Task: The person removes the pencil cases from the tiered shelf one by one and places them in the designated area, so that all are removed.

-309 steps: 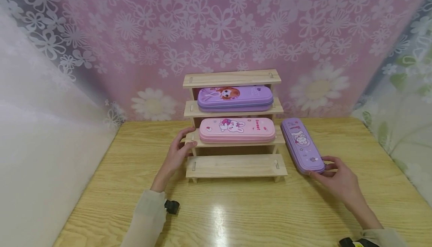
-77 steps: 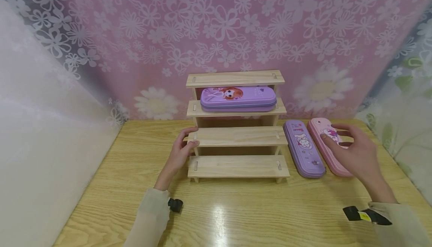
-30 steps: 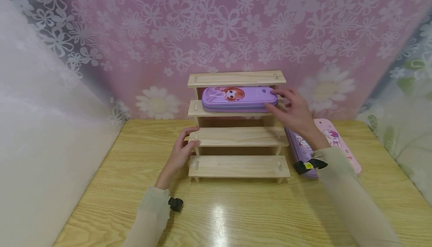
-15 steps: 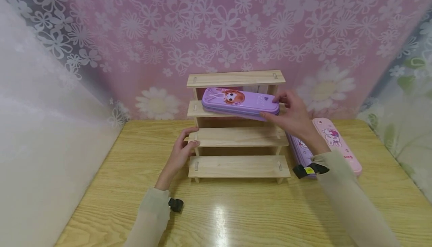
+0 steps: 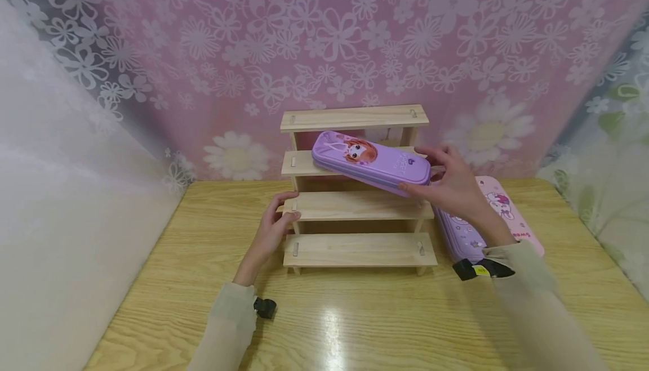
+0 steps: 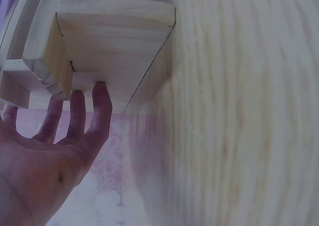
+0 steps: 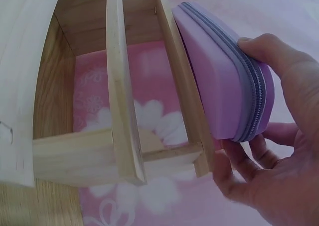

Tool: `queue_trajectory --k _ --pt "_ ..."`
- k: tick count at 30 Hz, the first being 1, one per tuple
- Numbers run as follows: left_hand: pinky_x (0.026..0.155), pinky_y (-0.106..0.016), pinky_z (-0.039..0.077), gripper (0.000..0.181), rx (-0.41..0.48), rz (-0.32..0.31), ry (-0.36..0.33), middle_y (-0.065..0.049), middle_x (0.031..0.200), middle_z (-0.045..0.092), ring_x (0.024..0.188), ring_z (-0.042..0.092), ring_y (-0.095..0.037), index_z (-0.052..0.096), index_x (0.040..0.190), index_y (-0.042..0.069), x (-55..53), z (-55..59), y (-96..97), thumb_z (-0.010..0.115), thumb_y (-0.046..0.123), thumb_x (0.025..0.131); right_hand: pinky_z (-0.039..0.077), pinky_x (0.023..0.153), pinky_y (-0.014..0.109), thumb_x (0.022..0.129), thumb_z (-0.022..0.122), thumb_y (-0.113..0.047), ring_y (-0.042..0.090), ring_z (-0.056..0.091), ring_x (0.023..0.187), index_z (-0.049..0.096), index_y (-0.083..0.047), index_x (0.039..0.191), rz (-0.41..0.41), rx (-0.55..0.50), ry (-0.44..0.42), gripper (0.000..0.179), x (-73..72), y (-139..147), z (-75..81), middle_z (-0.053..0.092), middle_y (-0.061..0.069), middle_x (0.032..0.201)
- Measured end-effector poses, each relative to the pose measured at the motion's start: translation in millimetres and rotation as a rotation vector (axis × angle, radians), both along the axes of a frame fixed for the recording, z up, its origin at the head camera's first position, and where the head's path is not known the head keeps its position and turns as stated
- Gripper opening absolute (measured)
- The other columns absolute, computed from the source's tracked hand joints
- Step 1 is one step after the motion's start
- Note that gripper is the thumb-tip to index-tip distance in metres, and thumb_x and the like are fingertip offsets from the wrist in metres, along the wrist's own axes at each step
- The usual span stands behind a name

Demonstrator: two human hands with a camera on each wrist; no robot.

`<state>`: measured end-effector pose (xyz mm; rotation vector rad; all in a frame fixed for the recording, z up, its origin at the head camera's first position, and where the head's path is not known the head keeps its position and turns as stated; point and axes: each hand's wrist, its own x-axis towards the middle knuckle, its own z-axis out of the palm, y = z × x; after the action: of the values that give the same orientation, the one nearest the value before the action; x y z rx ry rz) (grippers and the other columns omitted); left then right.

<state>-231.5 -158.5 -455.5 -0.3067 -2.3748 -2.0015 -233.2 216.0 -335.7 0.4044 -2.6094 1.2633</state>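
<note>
A purple pencil case (image 5: 372, 160) with a red-haired girl on its lid is held at its right end by my right hand (image 5: 451, 182). The case slants, its right end lower and nearer over the stepped wooden rack (image 5: 357, 205); in the right wrist view, the thumb lies along the zipped side of the pencil case (image 7: 219, 76) and the fingers are beneath. My left hand (image 5: 271, 224) grips the left end of the rack's second step from the bottom, thumb at the front. In the left wrist view, the left hand's fingers (image 6: 102, 104) touch the rack's side panel.
On the table (image 5: 203, 247), right of the rack, lie a lilac pencil case (image 5: 463, 241), partly hidden by my right arm, and a pink pencil case (image 5: 507, 213) marked "Sweet". A flowered pink cloth (image 5: 329, 50) hangs close behind the rack.
The pink case went from the rack to beside the lilac one. My right hand then took the girl-printed case and drew its right end forward and down. The left hand stayed put.
</note>
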Motion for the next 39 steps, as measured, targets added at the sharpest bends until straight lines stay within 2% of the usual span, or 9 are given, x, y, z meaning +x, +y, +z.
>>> queue_trajectory --k 5,11,18,25,29,34,36,39 --pt "0.078 -0.046 0.058 0.042 0.003 0.000 -0.008 -0.011 0.147 0.041 0.102 0.058 -0.023 0.053 0.143 0.021 0.0 0.3 0.2 0.060 0.019 0.101 0.045 0.076 0.010 0.080 0.088 -0.031 0.038 0.064 0.107 0.057 -0.003 0.141 -0.007 0.058 -0.020 0.074 5.4 6.8 0.1 0.044 0.015 0.124" --pt "0.077 -0.045 0.058 0.042 0.007 0.005 -0.007 -0.010 0.147 0.042 0.103 0.058 -0.024 0.054 0.142 0.022 1.2 1.0 1.2 0.061 0.018 0.100 0.044 0.076 0.008 0.074 0.093 -0.025 0.029 0.059 0.104 0.057 -0.003 0.133 -0.001 0.076 0.060 0.073 11.7 13.2 -8.4 0.049 0.015 0.124" --pt "0.077 -0.043 0.058 0.042 0.014 0.004 -0.006 -0.011 0.148 0.040 0.103 0.058 -0.024 0.054 0.142 0.020 -0.1 -0.5 1.9 0.061 0.018 0.101 0.042 0.080 0.005 0.066 0.096 -0.013 0.008 0.044 0.100 0.057 -0.001 0.127 0.000 0.053 0.166 0.073 18.5 22.4 -24.0 0.052 0.012 0.119" --pt "0.074 -0.036 0.058 0.042 0.017 0.012 -0.008 -0.011 0.146 0.042 0.103 0.059 -0.024 0.054 0.142 0.021 -1.0 -1.8 1.5 0.061 0.018 0.101 0.045 0.076 0.002 0.063 0.094 -0.001 0.006 0.046 0.099 0.057 0.001 0.128 0.009 -0.030 0.193 0.075 27.0 32.5 -36.8 0.049 0.010 0.120" --pt "0.076 -0.037 0.059 0.043 0.009 0.012 -0.013 -0.010 0.145 0.044 0.106 0.060 -0.026 0.054 0.142 0.023 -0.8 -1.5 1.2 0.061 0.019 0.100 0.046 0.075 0.002 0.058 0.094 0.007 0.006 0.047 0.099 0.056 0.003 0.127 -0.006 -0.091 0.242 0.079 32.7 39.9 -45.0 0.049 0.003 0.121" --pt "0.078 -0.040 0.059 0.044 0.008 0.009 -0.020 -0.010 0.146 0.042 0.108 0.059 -0.028 0.054 0.142 0.023 -0.4 -0.3 1.7 0.061 0.021 0.100 0.045 0.069 0.003 0.049 0.093 0.014 0.003 0.049 0.096 0.056 0.005 0.126 -0.053 -0.106 0.322 0.085 38.9 54.1 -56.8 0.051 -0.010 0.117" --pt "0.077 -0.039 0.059 0.044 0.013 0.008 -0.016 -0.011 0.147 0.042 0.106 0.059 -0.026 0.054 0.142 0.023 -0.5 -0.2 1.8 0.061 0.020 0.100 0.043 0.066 0.003 0.048 0.093 0.016 0.003 0.048 0.094 0.056 0.005 0.126 -0.063 -0.107 0.338 0.087 41.4 60.1 -60.5 0.052 -0.013 0.117" --pt "0.075 -0.038 0.059 0.043 0.018 0.007 -0.011 -0.012 0.145 0.042 0.104 0.059 -0.025 0.054 0.142 0.021 -0.9 -0.5 1.4 0.061 0.019 0.100 0.043 0.066 0.004 0.049 0.092 0.017 0.003 0.049 0.092 0.054 0.005 0.128 -0.097 -0.113 0.318 0.089 46.1 67.7 -63.6 0.051 -0.014 0.117"
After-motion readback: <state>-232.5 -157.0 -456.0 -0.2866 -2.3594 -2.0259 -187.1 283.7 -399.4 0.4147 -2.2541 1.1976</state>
